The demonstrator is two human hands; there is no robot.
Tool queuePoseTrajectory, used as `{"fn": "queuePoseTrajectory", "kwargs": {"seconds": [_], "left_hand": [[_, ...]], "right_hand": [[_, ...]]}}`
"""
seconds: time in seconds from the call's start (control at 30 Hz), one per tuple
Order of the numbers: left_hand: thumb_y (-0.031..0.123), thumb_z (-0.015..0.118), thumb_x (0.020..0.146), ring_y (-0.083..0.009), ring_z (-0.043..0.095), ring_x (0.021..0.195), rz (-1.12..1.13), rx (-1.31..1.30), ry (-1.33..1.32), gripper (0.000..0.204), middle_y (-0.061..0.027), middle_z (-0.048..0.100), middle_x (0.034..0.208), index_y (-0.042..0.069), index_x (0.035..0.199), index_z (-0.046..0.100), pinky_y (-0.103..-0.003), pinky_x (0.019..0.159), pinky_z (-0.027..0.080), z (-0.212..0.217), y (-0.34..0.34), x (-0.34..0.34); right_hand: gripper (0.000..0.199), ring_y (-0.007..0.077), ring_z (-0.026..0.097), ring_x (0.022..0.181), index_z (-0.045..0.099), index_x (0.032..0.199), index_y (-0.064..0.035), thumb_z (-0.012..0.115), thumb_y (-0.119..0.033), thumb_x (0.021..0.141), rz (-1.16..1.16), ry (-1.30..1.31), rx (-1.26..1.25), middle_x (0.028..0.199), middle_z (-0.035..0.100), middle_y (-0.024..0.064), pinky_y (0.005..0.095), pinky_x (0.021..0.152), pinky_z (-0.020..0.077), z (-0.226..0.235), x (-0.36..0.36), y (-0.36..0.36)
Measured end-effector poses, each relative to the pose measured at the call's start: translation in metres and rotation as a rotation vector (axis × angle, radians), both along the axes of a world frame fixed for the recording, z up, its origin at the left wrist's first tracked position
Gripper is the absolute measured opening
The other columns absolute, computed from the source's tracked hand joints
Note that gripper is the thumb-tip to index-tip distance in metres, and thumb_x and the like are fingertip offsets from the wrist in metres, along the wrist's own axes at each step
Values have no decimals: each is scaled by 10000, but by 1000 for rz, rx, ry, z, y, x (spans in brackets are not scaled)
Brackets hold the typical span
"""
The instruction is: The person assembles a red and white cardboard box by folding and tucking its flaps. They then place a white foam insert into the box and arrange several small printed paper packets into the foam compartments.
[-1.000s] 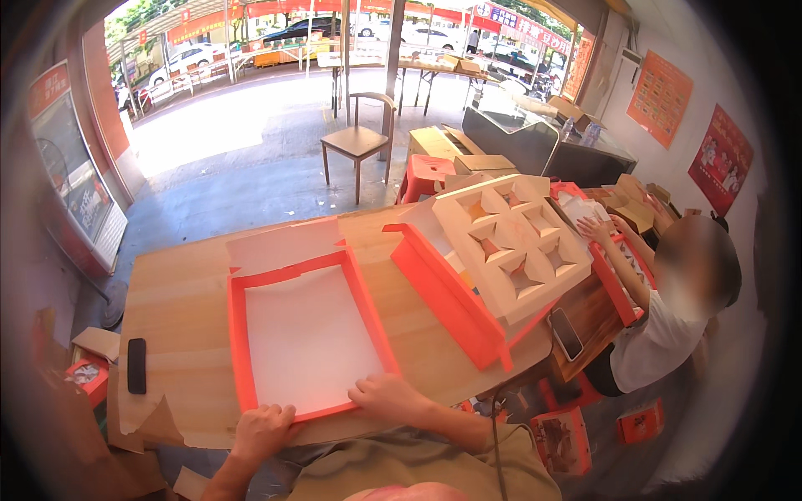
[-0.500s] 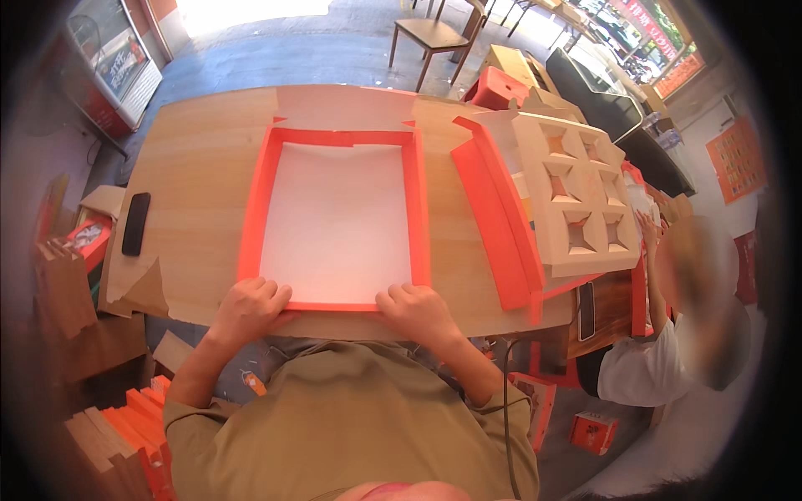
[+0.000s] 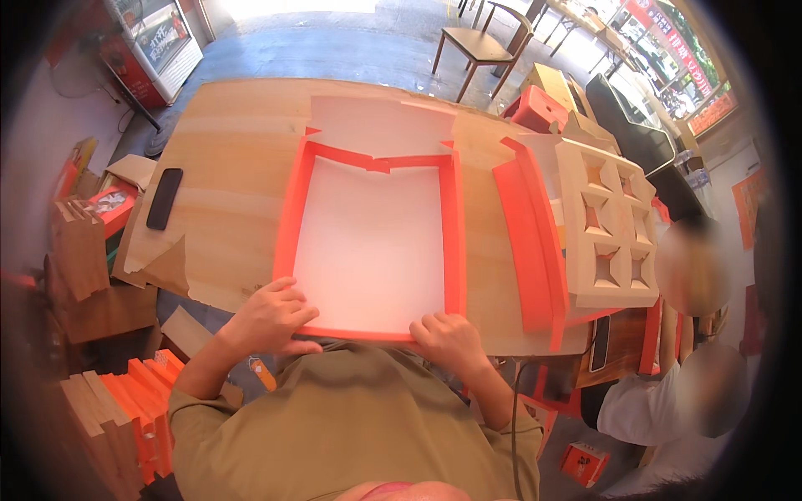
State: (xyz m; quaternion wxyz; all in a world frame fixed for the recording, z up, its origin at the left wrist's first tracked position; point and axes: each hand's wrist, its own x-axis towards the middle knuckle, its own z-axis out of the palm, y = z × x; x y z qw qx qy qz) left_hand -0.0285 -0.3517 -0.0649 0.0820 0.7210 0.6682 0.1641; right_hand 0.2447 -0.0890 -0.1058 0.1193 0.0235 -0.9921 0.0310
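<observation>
The orange box tray [image 3: 372, 242], white inside with its orange walls folded up, lies flat on the wooden table [image 3: 225, 159], its near edge right under both sets of fingers. The left hand [image 3: 269, 317] rests on the near left corner, fingers spread and pressing down on the rim, not curled around anything. The right hand [image 3: 449, 341] sits on the near right corner with its fingers bent over the edge, gripping the wall loosely. Beyond the fingertips, at the tray's far end, a pale flap [image 3: 380, 125] lies flat on the table. To the right of the right hand's fingers stands an orange lid [image 3: 526, 234] and, past it, a cardboard divider insert [image 3: 614, 225]. Well left of the left fingers lies a black phone [image 3: 164, 198].
</observation>
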Motion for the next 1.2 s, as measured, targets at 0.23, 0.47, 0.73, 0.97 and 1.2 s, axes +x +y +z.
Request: {"fn": "queuePoseTrajectory", "kwargs": {"seconds": [0.23, 0.47, 0.73, 0.97, 1.2], "left_hand": [[338, 830, 915, -399, 633, 1261, 361, 369, 51, 450, -163, 657, 1303, 74, 1251, 687, -506, 1029, 542, 26, 67, -82], [395, 747, 997, -400, 583, 1343, 642, 633, -179, 608, -198, 569, 1450, 73, 1476, 556, -515, 1118, 493, -19, 193, -193], [516, 794, 951, -348, 633, 1301, 624, 166, -907, 936, -275, 531, 1505, 74, 1651, 357, -492, 1076, 531, -95, 212, -256], [345, 885, 816, -335, 626, 1324, 538, -46, -660, 1170, -244, 599, 1449, 103, 1728, 194, -466, 1091, 521, -36, 190, -219], [142, 777, 821, -333, 588, 1362, 603, -148, -616, 1105, -241, 599, 1485, 59, 1736, 162, -443, 1107, 508, -42, 179, -233]], "right_hand": [[443, 222, 612, 683, 573, 826, -115, 818, -473, 920, -11, -152, -82, 748, 563, 29, 356, 588, 489, 24, 23, -21], [477, 353, 679, 1122, 688, 1265, -66, 826, -386, 939, -6, 84, -417, 1223, 677, 154, 456, 956, 563, 95, -16, 23], [871, 339, 572, 1403, 386, 1647, -13, 798, -381, 973, -627, 371, -1045, 1520, 555, 245, 468, 1135, 489, 10, -152, 198], [1086, 357, 494, 1529, 235, 1723, -6, 839, -207, 843, -561, -20, -1103, 1602, 505, 252, 424, 1141, 503, -11, -167, 232], [914, 285, 530, 1457, 319, 1703, -18, 693, -39, 869, -444, -103, -1161, 1520, 546, 193, 364, 1087, 504, 1, -171, 236]]}}
